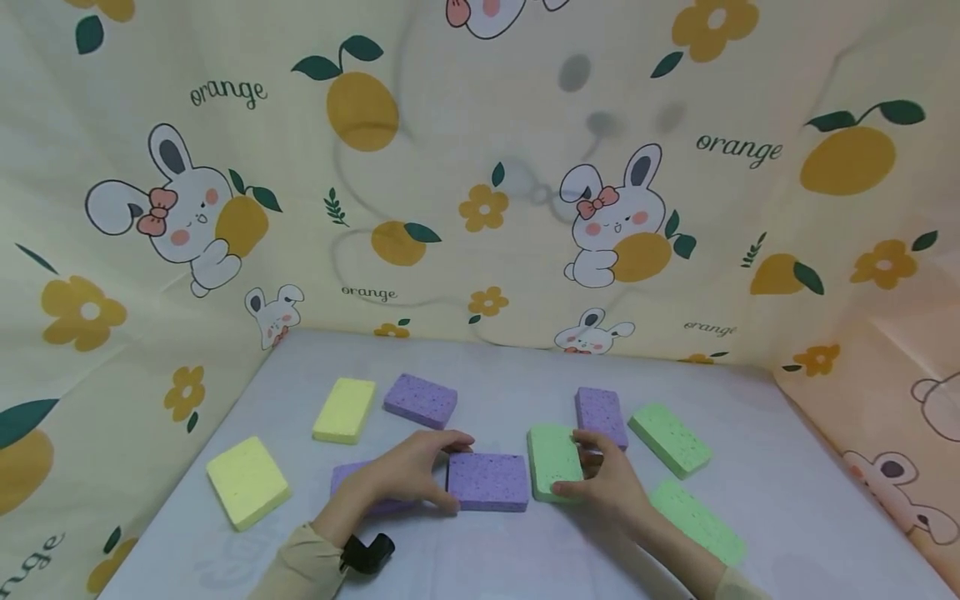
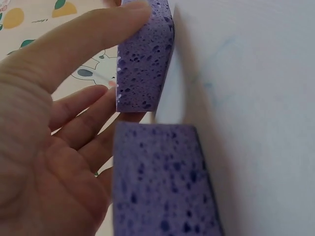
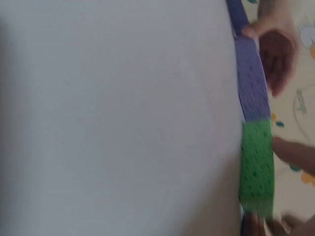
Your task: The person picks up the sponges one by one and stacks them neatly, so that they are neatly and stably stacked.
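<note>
Head view: your left hand [image 1: 408, 475] pinched the purple sponge [image 1: 487, 481] at mid-table, while your right hand [image 1: 603, 483] gripped the green sponge [image 1: 553, 460] just beside it. You were probably aligning them; closing the gap would call for a short slide. Open tabletop [image 1: 787, 500] lay in front; other sponges crowded behind.

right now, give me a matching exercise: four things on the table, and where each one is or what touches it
Things:
1. purple sponge
2. green sponge
3. yellow sponge
4. left hand

Places or states:
A. far left of the table, untouched
B. under the right hand
C. centre, held at its left edge
D. fingers over a second purple sponge

Pairs: 1-C, 2-B, 3-A, 4-D
</note>
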Tool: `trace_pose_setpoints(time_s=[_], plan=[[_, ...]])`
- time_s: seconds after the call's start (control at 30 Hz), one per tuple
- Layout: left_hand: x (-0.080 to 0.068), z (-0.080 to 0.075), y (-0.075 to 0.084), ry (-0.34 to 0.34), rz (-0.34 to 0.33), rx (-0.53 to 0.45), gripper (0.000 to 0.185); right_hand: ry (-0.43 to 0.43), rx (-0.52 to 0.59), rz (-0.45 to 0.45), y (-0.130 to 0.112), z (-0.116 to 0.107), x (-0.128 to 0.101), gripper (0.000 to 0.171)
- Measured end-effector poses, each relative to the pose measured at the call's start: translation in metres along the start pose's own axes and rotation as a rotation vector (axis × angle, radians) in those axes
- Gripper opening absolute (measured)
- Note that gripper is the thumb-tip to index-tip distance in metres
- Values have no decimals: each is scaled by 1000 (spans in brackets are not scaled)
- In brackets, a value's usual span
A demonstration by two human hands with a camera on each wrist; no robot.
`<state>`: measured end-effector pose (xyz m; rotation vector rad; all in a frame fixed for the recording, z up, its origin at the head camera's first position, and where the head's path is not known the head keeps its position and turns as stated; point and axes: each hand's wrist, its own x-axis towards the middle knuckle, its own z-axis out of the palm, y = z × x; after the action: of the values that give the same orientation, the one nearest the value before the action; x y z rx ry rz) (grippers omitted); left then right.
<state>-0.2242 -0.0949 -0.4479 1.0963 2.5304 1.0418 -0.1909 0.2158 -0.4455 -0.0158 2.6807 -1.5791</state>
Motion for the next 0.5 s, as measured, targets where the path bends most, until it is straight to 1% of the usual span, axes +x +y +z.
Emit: trace_pose_setpoints(time_s=[0.13,0.23,0.33,0.5], plan=[[-1,0,-1,-6,-4,-11,82,-117,8,-44,1,-5,10,86],[-2,0,-1,-10,-15,-8,81,-156,6,-52,0,-7,14,85],[-2,0,-1,-21,-26,-9,81,-125,2,-30,-2,-5,12,87],[-1,0,-2,-23,-20,-5,80,-16,-3,26,-5,5,3,89]])
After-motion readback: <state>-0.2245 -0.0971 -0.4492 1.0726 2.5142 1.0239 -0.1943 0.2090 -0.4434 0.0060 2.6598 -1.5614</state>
